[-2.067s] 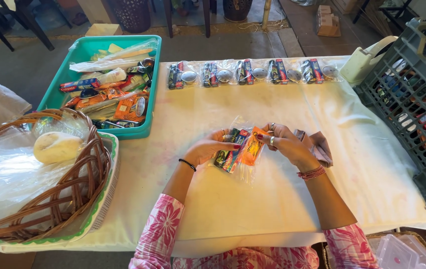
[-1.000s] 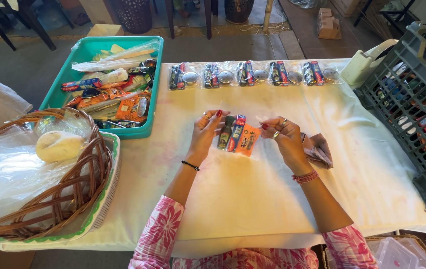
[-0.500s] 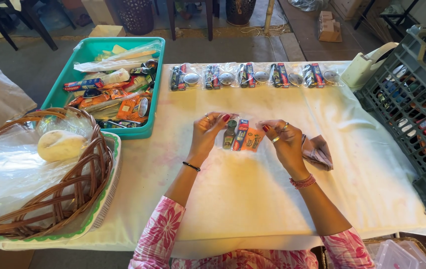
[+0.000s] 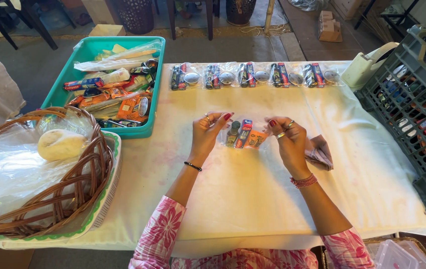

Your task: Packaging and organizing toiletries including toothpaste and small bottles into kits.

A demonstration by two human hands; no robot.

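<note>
At the left edge of the surface (image 4: 252, 199) a wicker basket (image 4: 73, 184) lined with clear plastic holds a pale round lump (image 4: 61, 144); it sits on a tray with a green rim (image 4: 111, 189). Just behind it, at the far left corner, a teal tub (image 4: 153, 89) is heaped with tubes, sachets and small packets.

Along the far edge runs a row of five clear filled packets (image 4: 255, 75), side by side, well apart from the hands.

Near the middle of the surface the person's left hand (image 4: 208, 132) and right hand (image 4: 286, 137) face each other with a small clear packet (image 4: 245, 134) stretched between them. Each hand pinches one side edge of the packet with thumb and fingertips, so both are closed on it and neither is nearer than the other. The packet's long axis runs left to right, from hand to hand. Inside it, a small dark jar, a red and blue box and an orange sachet stand side by side, their own lengths pointing away from the person. The packet is held just above the cloth, or barely resting on it; which cannot be told.

Just right of the right hand lies a crumpled pinkish bag (image 4: 321, 152). At the far right corner stands a pale green dispenser (image 4: 367, 69), and along the right edge a dark plastic crate (image 4: 422, 114) filled with small containers.
</note>
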